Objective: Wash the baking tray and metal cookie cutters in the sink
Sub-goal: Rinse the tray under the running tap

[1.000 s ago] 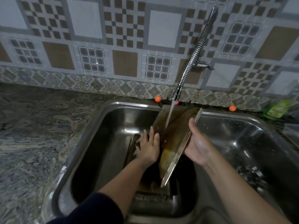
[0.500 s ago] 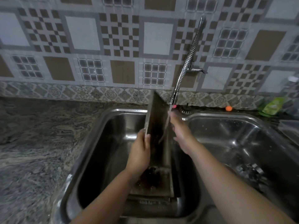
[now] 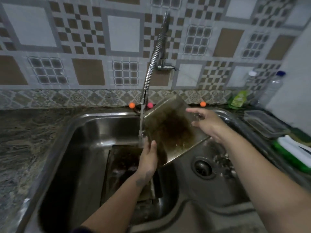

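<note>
now the left hand (image 3: 149,158) has its grip clamped on the lower edge of the baking tray (image 3: 170,130), held tilted above the sink (image 3: 94,132) just beside the tap (image 3: 151,64) stream. the right hand (image 3: 207,124) is beside the tray, fingers spread apart, holding nothing.

- The sink (image 3: 94,118) is set into the bench (image 3: 25,140), with the tiled wall (image 3: 84,47) behind it.
- The tap (image 3: 151,64) comes off the wall and hangs over the back of the sink.
- The baking tray (image 3: 171,130) is tilted above the sink, just right of the tap's water stream.
- The left hand (image 3: 149,157) is at the tray's lower left corner; the right hand (image 3: 207,123) is at its right side.
- A second tray (image 3: 122,163) lies in the sink's left basin, below the left hand.
- The drain (image 3: 202,168) sits right of that basin, under the right forearm.
- Two bottles (image 3: 271,88) stand at the bench's far right, against the wall.
</note>
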{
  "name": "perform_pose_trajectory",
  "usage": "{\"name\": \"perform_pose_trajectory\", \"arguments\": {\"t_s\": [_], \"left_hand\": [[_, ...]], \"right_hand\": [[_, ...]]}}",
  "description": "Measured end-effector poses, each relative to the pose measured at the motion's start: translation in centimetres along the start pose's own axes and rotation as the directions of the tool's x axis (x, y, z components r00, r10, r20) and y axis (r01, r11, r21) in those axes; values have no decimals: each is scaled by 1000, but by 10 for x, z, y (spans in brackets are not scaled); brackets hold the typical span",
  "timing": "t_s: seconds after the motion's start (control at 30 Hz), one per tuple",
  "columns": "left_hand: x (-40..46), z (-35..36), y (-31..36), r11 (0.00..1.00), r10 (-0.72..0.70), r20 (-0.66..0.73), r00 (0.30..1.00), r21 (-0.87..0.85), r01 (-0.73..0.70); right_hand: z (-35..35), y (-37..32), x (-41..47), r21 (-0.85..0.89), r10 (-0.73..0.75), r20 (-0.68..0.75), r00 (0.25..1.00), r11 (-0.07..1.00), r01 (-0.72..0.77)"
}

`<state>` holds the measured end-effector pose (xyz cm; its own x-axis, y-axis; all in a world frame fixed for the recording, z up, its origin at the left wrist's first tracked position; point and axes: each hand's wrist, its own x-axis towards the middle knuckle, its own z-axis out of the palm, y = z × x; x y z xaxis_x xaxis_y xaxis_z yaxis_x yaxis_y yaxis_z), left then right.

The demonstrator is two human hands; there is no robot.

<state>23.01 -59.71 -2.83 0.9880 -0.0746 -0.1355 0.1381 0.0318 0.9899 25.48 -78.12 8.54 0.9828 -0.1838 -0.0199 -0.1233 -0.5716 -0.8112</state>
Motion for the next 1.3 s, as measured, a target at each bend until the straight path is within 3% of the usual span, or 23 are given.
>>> {"name": "perform_pose_trajectory", "arguments": {"t_s": [0.07,0.13,0.3,0.37,0.43,0.57,0.73,0.8,0.93,1.03,1.3], "left_hand": [[3,21,1,970,83,88,993,221,-101],[11,39,-4,868,157,184,970,443,-224],[26,73,-27,524,-68,274,959,828,-199],[24,79,-36,351,-80,256,963,912,-213],[22,82,-45,258,-18,221,975,943,-209],[20,87,-48,227,29,131,991,965,-134],[17,89,-44,230,9,103,995,968,-102],[17,88,-44,240,9,104,995,965,-103],[20,88,-46,248,17,98,995,963,-100],[21,88,-47,250,27,93,995,963,-97],[21,89,-42,241,11,98,995,965,-98]], "right_hand": [[-29,2,-3,-83,-55,-43,998,995,51],[-53,9,-6,-189,-95,-77,992,979,79],[-69,59,-6,-404,-75,-98,992,914,29],[-57,88,-5,-457,-52,-103,993,889,-1],[-40,114,-9,-490,-47,-85,995,872,0],[-7,155,-15,-453,-33,-65,997,892,0],[4,197,-9,-195,92,-95,991,975,-110],[3,212,-7,-168,121,-64,991,977,-130],[0,241,3,-213,285,35,958,938,-271],[3,251,15,-376,444,102,890,846,-379],[31,276,31,-644,525,207,826,708,-289]]}}
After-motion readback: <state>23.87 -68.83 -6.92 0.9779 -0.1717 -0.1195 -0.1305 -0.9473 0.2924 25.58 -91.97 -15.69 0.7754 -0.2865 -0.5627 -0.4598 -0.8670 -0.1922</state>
